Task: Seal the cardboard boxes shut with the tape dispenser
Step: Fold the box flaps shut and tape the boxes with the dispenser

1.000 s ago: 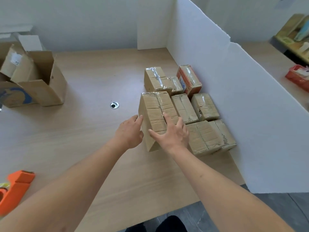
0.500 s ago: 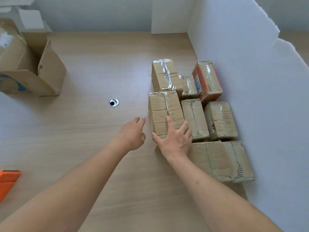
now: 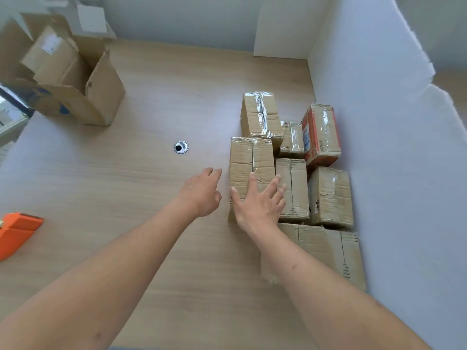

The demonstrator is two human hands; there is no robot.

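Observation:
Several taped cardboard boxes stand packed together on the wooden table [image 3: 151, 223] against a white partition. My right hand [image 3: 257, 200] lies flat, fingers spread, on the top near end of the tall taped box [image 3: 249, 157] at the group's left edge. My left hand [image 3: 202, 190] hovers just left of that box with straight fingers, holding nothing and apart from its side. The orange tape dispenser [image 3: 15, 233] lies on the table at the far left edge, away from both hands. A red-printed box [image 3: 321, 132] sits at the back right of the group.
A large cardboard box [image 3: 75, 79] with raised flaps stands at the back left. A round metal grommet [image 3: 181, 147] is set in the tabletop. The white partition [image 3: 391, 147] walls off the right side and the back.
My left hand has come off the tall box's side and now sits a little to its left. My right hand stays on the box top. The view has tilted downward.

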